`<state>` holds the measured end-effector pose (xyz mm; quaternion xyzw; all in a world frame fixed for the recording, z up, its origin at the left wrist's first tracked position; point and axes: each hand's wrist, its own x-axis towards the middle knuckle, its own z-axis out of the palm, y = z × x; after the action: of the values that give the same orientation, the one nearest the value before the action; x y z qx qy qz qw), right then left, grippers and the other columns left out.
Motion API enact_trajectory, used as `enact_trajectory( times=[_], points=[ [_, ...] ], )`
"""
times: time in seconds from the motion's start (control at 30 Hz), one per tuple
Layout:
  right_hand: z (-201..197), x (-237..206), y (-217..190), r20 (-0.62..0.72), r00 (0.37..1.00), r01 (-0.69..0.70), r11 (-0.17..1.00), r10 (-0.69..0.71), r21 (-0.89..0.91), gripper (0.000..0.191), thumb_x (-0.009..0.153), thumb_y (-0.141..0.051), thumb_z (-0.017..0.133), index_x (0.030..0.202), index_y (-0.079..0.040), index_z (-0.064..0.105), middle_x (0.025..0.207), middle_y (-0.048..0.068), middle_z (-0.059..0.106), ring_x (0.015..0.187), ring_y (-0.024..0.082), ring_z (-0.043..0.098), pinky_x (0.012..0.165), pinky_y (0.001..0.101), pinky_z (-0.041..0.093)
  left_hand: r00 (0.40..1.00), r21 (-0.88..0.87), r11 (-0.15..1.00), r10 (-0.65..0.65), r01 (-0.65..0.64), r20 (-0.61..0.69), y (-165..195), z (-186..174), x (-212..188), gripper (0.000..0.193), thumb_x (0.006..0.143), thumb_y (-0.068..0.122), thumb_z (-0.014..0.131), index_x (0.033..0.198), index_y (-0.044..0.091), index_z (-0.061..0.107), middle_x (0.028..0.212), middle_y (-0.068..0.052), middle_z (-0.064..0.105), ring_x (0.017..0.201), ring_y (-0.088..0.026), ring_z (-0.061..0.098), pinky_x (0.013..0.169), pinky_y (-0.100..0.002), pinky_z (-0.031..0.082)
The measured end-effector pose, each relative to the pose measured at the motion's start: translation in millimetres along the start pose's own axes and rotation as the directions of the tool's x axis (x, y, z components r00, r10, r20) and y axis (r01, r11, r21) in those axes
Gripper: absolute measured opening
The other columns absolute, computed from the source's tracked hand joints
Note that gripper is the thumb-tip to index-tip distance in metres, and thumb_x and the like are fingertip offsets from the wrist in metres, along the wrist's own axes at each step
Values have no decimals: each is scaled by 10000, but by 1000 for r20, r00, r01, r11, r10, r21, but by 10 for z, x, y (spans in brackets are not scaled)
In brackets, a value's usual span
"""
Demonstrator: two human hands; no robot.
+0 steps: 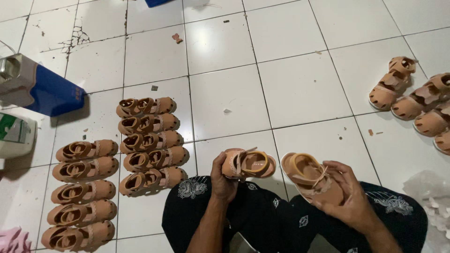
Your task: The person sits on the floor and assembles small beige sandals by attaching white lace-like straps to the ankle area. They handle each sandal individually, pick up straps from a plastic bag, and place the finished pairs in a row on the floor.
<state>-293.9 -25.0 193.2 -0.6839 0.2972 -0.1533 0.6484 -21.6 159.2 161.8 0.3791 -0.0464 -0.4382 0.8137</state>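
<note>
The left hand [221,180] grips one tan sandal [247,164], long axis level, toe leftward. Just right of that sandal, the right hand [349,197] cradles a second sandal [309,180], angled down to the right. Left of it, finished pairs [150,140] line the white tiled floor [300,89]; more lie far right.

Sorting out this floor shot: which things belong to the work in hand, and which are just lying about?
In hand:
left hand holding a tan sandal
right hand holding a second sandal
two sandal rows on the left
sandal cluster on the right

Lying about:
blue box
white-and-green container
pink item
clear plastic
</note>
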Motion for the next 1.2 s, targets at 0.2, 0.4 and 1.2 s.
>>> enact_trajectory(
  times=[0.2,0.4,1.2],
  points=[
    [-89,-204,-319,157,976,-137,984,154,-113,922,573,-34,865,1406,-46,469,1342,165,623,1286,267,617,1075,411,518,979,20,999,-53,50,199,18,-14,-88,504,1015,439,468,1120,-7,677,879,-91,706,682,-159,651,512,-286,506],
    [-57,-227,-476,266,948,-116,969,172,-216,907,600,-67,880,1427,-56,509,1320,128,646,1252,228,640,1053,378,519,971,77,994,-93,78,219,39,-5,-110,479,1008,407,483,1114,-20,671,862,-95,702,651,-151,644,481,-273,492],
    [743,-142,123,199,978,6,964,-61,266,865,750,-277,911,1425,6,451,1375,167,586,1290,248,593,1110,418,515,984,-177,969,-176,174,3,-475,246,-142,737,949,640,381,1268,1,564,1116,-161,702,1018,-259,722,886,-396,612]
  ],
)
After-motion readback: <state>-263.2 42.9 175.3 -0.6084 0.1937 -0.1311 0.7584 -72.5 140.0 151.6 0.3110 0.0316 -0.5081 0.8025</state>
